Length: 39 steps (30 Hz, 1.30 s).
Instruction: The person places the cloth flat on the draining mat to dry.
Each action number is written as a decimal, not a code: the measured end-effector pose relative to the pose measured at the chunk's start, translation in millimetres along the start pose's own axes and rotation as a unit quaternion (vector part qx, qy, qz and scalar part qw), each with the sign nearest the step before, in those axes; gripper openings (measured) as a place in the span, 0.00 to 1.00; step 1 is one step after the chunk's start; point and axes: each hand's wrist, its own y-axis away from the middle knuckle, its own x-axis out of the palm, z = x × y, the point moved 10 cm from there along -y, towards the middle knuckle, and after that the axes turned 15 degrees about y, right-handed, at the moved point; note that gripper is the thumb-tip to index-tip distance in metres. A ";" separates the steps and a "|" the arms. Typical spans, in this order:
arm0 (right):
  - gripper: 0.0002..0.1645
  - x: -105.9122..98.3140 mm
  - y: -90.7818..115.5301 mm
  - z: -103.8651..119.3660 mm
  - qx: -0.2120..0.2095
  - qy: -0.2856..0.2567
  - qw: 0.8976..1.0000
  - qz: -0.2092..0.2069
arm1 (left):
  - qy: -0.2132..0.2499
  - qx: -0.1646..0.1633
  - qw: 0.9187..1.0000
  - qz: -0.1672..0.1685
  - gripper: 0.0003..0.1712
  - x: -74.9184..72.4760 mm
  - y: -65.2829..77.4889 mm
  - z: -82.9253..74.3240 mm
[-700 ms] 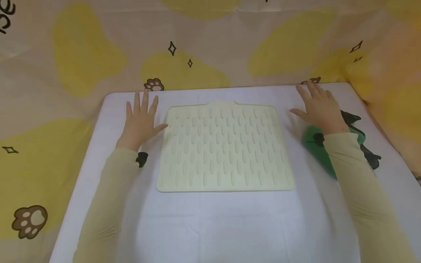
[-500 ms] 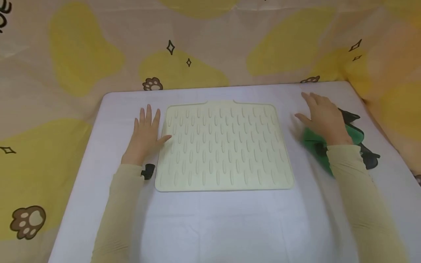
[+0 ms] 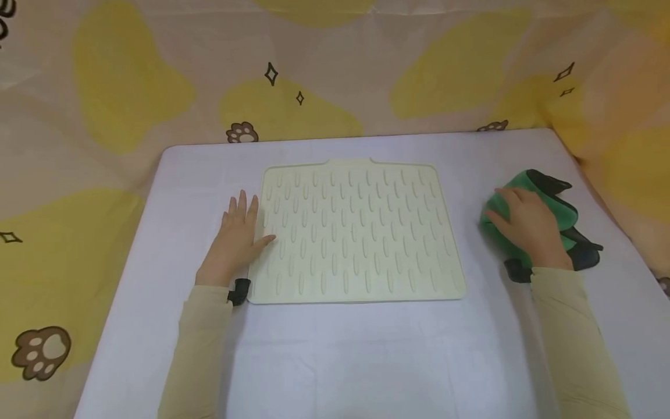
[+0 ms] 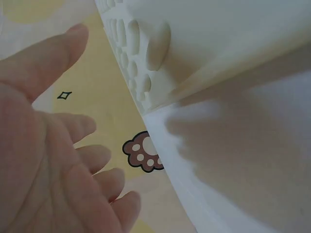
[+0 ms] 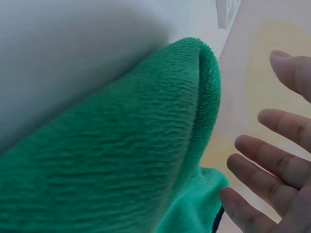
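Note:
A cream mat (image 3: 356, 233) with rows of raised oblong ridges lies flat on the white table. My left hand (image 3: 234, 241) hovers at its left edge, thumb over the border and fingers spread. The left wrist view shows that palm (image 4: 63, 179) holding nothing, beside the ridged mat (image 4: 160, 46). Right of the mat, a crumpled green terry cloth (image 3: 562, 212) with dark edging lies in a heap. My right hand (image 3: 531, 227) is over it, fingers loosely bent. From the right wrist, gaps show between the fingers, and the folded cloth (image 5: 116, 145) is beside them.
The white-covered table (image 3: 356, 361) ends at the back against a beige and yellow curtain (image 3: 324, 70) printed with paws and stars. More of that curtain hangs along the right side. Small black wrist pieces (image 3: 239, 291) sit at the cuffs.
Both hands have drawn back toward the body. My left hand also shifts right to the mat's edge; my right hand has come down over the green cloth. Mat and cloth keep their places.

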 end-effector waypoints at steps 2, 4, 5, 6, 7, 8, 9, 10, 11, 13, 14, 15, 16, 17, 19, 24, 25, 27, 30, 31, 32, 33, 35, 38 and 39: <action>0.28 1.5 4.3 -1.9 0.004 -0.005 1.000 0.003 | 0.007 -0.003 1.000 0.018 0.52 4.4 1.1 0.1; 0.28 4.7 7.6 -3.4 0.009 -0.011 1.000 0.012 | 0.017 -0.011 0.999 0.039 0.52 8.5 2.8 0.4; 0.28 6.9 8.8 -4.2 0.012 -0.013 1.000 0.020 | 0.026 -0.015 0.998 0.048 0.52 10.3 3.8 0.4; 0.28 8.7 10.0 -4.5 0.014 -0.016 0.999 0.027 | 0.039 -0.018 0.997 0.058 0.51 11.9 4.7 0.5; 0.28 10.4 11.1 -4.9 0.017 -0.018 0.999 0.034 | 0.052 -0.024 0.996 0.067 0.51 13.6 6.0 1.0; 0.27 12.3 12.1 -5.3 0.020 -0.020 0.999 0.040 | 0.066 -0.027 0.994 0.077 0.50 15.2 7.2 1.3; 0.27 14.0 12.9 -5.4 0.022 -0.024 0.998 0.045 | 0.082 -0.031 0.992 0.085 0.49 16.7 8.5 1.9; 0.27 15.6 12.8 -5.1 0.023 -0.027 0.998 0.048 | 0.099 -0.035 0.990 0.094 0.48 18.5 10.1 3.5; 0.26 17.1 12.7 -4.6 0.026 -0.032 0.998 0.050 | 0.113 -0.039 0.988 0.101 0.47 19.9 11.7 5.2; 0.26 21.1 12.2 -4.3 0.033 -0.040 0.997 0.057 | 0.135 -0.043 0.984 0.108 0.46 21.7 14.8 8.6; 0.25 22.9 11.9 -3.9 0.037 -0.045 0.997 0.058 | 0.143 -0.043 0.983 0.110 0.45 22.3 16.2 9.9; 0.25 24.2 11.4 -3.6 0.041 -0.050 0.996 0.057 | 0.151 -0.046 0.981 0.111 0.45 22.6 17.7 11.9; 0.25 25.9 10.9 -3.2 0.045 -0.053 0.996 0.056 | 0.154 -0.046 0.981 0.110 0.45 22.9 19.0 13.8; 0.25 27.8 10.3 -3.2 0.053 -0.059 0.995 0.058 | 0.157 -0.045 0.981 0.109 0.45 22.9 19.9 15.2; 0.24 30.0 9.0 -4.7 0.074 -0.075 0.993 0.057 | 0.161 -0.039 0.981 0.104 0.44 22.9 20.5 16.9; 0.23 31.1 10.7 -13.8 0.147 -0.120 0.980 0.057 | 0.154 -0.023 0.983 0.102 0.45 27.6 16.2 16.0; 0.23 31.3 12.9 -16.3 0.157 -0.125 0.978 0.055 | 0.150 -0.021 0.983 0.104 0.46 29.8 14.9 14.9; 0.23 32.3 18.1 -19.9 0.171 -0.130 0.975 0.052 | 0.140 -0.018 0.984 0.108 0.46 33.3 13.4 13.1; 0.23 33.3 24.0 -22.3 0.175 -0.132 0.975 0.043 | 0.127 -0.011 0.986 0.105 0.46 33.4 13.6 9.7; 0.23 33.2 25.0 -22.5 0.175 -0.132 0.975 0.039 | 0.123 -0.009 0.987 0.103 0.46 32.5 14.1 8.9; 0.23 33.4 25.7 -22.1 0.172 -0.133 0.975 0.035 | 0.117 -0.008 0.988 0.100 0.46 31.5 14.8 8.4; 0.23 34.3 25.8 -21.4 0.170 -0.133 0.976 0.034 | 0.112 -0.007 0.989 0.098 0.46 30.4 15.4 8.4; 0.24 36.2 24.9 -19.7 0.163 -0.133 0.977 0.029 | 0.106 -0.006 0.990 0.094 0.46 28.8 16.6 8.5; 0.26 39.1 23.0 -19.2 0.166 -0.128 0.978 0.017 | 0.105 -0.004 0.990 0.093 0.46 29.0 17.4 8.1; 0.27 39.4 22.3 -19.3 0.170 -0.122 0.978 0.013 | 0.107 -0.003 0.990 0.093 0.46 29.8 17.2 8.6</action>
